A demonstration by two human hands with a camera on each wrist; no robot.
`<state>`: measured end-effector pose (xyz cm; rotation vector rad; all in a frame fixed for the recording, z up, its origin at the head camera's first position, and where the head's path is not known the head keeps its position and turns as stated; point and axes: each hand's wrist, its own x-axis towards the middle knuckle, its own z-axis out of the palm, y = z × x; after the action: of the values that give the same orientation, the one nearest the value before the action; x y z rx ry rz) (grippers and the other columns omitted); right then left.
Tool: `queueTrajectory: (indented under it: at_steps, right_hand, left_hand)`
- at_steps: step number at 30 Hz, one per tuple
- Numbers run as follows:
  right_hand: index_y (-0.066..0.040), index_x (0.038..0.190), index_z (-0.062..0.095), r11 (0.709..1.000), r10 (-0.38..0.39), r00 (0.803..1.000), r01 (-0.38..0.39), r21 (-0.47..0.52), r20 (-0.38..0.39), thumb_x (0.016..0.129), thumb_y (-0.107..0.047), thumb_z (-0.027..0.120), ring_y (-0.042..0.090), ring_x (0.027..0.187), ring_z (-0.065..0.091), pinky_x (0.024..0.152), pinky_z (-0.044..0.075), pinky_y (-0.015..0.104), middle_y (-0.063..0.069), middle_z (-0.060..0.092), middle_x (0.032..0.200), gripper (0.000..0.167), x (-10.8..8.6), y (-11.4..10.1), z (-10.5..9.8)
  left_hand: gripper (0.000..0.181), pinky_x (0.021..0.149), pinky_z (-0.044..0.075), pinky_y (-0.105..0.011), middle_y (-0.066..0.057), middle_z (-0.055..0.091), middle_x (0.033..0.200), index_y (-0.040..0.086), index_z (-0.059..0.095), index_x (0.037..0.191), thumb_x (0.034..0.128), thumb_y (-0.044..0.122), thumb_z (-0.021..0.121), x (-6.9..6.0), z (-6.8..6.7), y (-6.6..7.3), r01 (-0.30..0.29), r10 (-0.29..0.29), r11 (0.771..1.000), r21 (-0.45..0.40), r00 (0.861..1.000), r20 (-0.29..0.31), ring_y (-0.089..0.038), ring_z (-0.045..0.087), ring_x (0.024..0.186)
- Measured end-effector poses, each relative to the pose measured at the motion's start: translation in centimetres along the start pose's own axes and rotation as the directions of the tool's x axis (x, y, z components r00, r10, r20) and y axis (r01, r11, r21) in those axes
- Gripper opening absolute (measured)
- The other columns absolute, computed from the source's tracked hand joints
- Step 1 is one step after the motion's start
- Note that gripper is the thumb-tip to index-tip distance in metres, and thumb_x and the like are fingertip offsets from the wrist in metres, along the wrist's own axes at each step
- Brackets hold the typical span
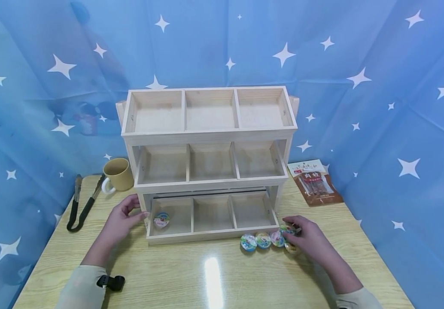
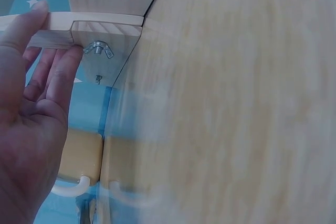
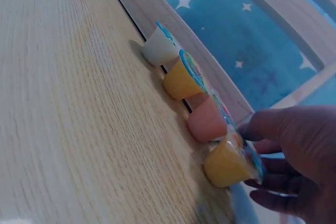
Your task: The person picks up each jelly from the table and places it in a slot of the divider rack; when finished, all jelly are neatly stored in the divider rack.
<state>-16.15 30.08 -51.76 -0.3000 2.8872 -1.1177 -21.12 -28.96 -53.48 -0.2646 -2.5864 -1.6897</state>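
A three-tier wooden rack [image 1: 210,138] stands on the table, each tier split into three compartments. My left hand [image 1: 123,219] grips the left end of its bottom tier; in the left wrist view, thumb and fingers [image 2: 60,77] lie on either side of a board beside a wing nut [image 2: 98,49]. One jelly cup [image 1: 161,220] sits in the bottom-left compartment. At the rack's front right corner, my right hand [image 1: 308,236] pinches a jelly cup [image 1: 287,228] with a green-patterned lid. Beside it are a white cup [image 3: 160,45], a pink cup [image 3: 207,119] and two yellow cups [image 3: 182,80].
Left of the rack are a tan mug [image 1: 118,175] with a white handle and black-handled tongs [image 1: 84,210]. A brown and white snack packet [image 1: 315,182] lies at the right. A blue star-patterned cloth [image 1: 380,128] surrounds the table [image 1: 160,274].
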Motion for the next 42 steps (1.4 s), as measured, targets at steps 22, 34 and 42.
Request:
queueTrajectory:
  at_steps: [22,34,42]
  right_hand:
    - [0.007,0.138,0.069,0.995,0.033,0.999,-0.033,-0.095,0.005,0.100,-0.018,0.084,0.042,0.116,0.071,0.093,0.062,0.055,0.024,0.071,0.132,0.048,0.7,0.0,-0.2]
    - [0.001,0.132,0.075,0.982,-0.168,0.929,0.130,-0.137,-0.328,0.093,-0.003,0.084,0.035,0.108,0.073,0.089,0.061,0.053,0.014,0.075,0.124,0.040,0.4,-1.4,0.3]
    - [0.001,0.126,0.077,0.949,-0.315,0.873,0.284,-0.139,-0.372,0.086,0.002,0.090,0.031,0.108,0.075,0.096,0.044,0.006,0.009,0.077,0.120,0.042,0.7,-2.9,1.1]
  left_hand:
    - [0.056,0.106,0.050,-0.033,-0.016,0.072,0.136,0.006,0.058,0.154,0.1039,0.014,0.081,0.0,0.0,-0.2,-0.002,0.002,1.000,-0.002,1.000,-0.004,-0.015,0.066,0.121]
    - [0.055,0.108,0.051,-0.038,-0.017,0.071,0.137,0.006,0.059,0.154,0.1041,0.014,0.080,-0.1,0.0,-0.2,-0.004,0.004,1.000,-0.011,1.000,-0.002,-0.013,0.066,0.121]
    - [0.055,0.106,0.051,-0.034,-0.018,0.071,0.136,0.005,0.058,0.154,0.1040,0.013,0.080,0.0,0.0,-0.3,-0.004,0.004,1.000,-0.013,1.000,-0.001,-0.015,0.065,0.121]
